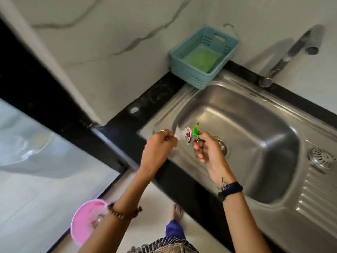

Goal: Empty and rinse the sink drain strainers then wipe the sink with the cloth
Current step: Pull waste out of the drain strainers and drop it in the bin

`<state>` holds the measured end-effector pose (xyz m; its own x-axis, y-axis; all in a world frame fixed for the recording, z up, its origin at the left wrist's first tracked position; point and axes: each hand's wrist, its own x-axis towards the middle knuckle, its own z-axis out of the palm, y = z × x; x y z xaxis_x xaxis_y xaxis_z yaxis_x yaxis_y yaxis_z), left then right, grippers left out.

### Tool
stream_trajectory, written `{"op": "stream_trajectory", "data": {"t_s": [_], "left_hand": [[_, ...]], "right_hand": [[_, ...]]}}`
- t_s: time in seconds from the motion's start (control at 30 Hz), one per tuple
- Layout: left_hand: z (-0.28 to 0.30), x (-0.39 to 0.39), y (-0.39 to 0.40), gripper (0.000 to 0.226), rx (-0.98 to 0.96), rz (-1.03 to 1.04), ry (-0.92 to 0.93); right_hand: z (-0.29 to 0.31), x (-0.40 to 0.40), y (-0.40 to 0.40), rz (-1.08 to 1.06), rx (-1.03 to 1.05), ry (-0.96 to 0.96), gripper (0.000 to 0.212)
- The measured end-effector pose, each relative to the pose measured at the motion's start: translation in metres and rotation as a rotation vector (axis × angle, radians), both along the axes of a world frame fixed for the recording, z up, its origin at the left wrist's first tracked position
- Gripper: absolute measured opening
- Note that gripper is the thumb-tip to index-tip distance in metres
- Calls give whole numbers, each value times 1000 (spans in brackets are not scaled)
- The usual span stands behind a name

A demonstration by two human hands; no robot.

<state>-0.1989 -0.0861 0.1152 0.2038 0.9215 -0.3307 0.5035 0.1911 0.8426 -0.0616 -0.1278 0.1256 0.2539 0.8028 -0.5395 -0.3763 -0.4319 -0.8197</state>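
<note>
While both hands hover over the near-left corner of the sink (246,114), they share 1 scrap of wrapper (186,136): the left hand (158,147) pinches its clear, crinkled end and the right hand (204,150) pinches its green printed end, fingers curled. The wrapper's long axis runs left to right between them, just left of the drain (223,147), which shows as an open metal ring partly hidden behind the right hand. 1 strainer (321,158), a round perforated steel disc, lies on the ribbed drainboard well right of the drain, so the right hand is the nearer one to it. The pink bin (85,220) stands on the floor, below and left of the sink, nearer the left arm; the wrapper likely goes there. The sink is smooth, dull steel. A teal basket (193,77) at its far-left corner holds a green pad (200,59). No cloth is clearly visible.
</note>
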Motion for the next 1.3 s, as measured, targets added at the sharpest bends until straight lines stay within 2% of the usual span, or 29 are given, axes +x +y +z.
{"op": "stream_trajectory", "data": {"t_s": [0.1, 0.2, 0.3, 0.4, 0.53, 0.6, 0.73, 0.9, 1.03, 1.1, 1.17, 1.2, 1.3], "left_hand": [[18, -87, -43, 14, 22, 218, -79], [16, -175, -90, 13, 48, 394, -75], [-13, -246, -132, 13, 15, 586, -20], [-61, -302, -167, 15, -55, 727, 81], [-160, -356, -204, 14, -255, 801, 234], [-222, -372, -215, 16, -357, 800, 281], [-360, -394, -217, 13, -402, 782, 357], [-510, -401, -202, 11, -455, 757, 396], [-581, -398, -196, 16, -471, 669, 301], [-587, -398, -194, 27, -458, 641, 207], [-569, -396, -191, 25, -476, 737, 99], [-551, -394, -187, 22, -502, 839, -14], [-472, -386, -174, 26, -618, 1239, -545]], "right_hand": [[12, -82, -17, 184, 18, 188, 34], [0, -169, -38, 414, 18, 218, 33], [-33, -246, -58, 654, 27, 124, 30], [-78, -314, -70, 881, -23, -81, 22], [-169, -376, -77, 1243, 28, -643, 16], [-227, -391, -79, 1361, 49, -843, 21], [-362, -419, -79, 1451, 144, -1087, 27], [-517, -446, -75, 1564, 155, -1247, 23], [-590, -447, -81, 1635, 48, -1215, 25], [-597, -445, -83, 1583, 1, -1145, 25], [-586, -444, -81, 1443, -107, -993, 23], [-571, -445, -78, 1343, -180, -866, 21], [-496, -442, -67, 1034, -379, -443, 20]]}}
